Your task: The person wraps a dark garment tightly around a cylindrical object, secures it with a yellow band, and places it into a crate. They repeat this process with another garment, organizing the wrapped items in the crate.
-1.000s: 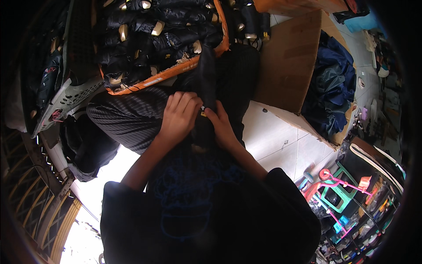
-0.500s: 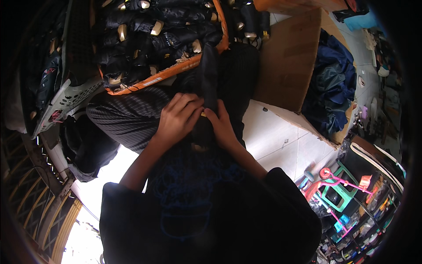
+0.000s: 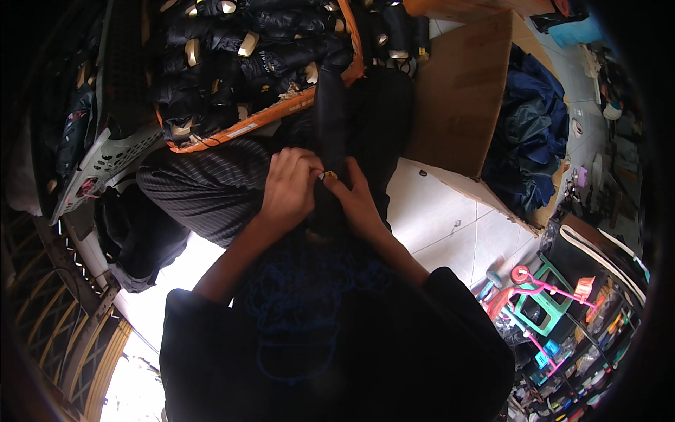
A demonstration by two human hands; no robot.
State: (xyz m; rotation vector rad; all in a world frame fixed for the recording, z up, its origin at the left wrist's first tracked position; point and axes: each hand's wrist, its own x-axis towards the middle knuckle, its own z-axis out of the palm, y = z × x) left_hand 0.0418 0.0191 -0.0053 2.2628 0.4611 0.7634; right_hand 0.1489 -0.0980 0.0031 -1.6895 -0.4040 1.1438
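Observation:
A folded black umbrella [image 3: 330, 116] lies lengthwise over my lap, its far end close to the orange crate and its pale handle end near my shirt. My right hand [image 3: 357, 202] wraps its right side, with the thumb pressed beside a small yellow tag [image 3: 330, 174]. From the left, my left hand [image 3: 290, 184] has its fingers bent and pinched at the umbrella's middle, next to the tag. A tiny light piece shows at those fingertips, too small to name.
Ahead, an orange crate [image 3: 256, 125] holds several black bundles with pale handles. At left stands a grey perforated basket [image 3: 105, 169]. To the right, an open cardboard box [image 3: 457, 105] contains dark blue fabric [image 3: 531, 126]. Farther right are a green stool [image 3: 552, 309] and a pink scooter-like toy [image 3: 524, 276].
My left fingers have drawn in to a tighter pinch beside the tag. The yellow tag shows more now, and the umbrella's far end has shifted slightly left.

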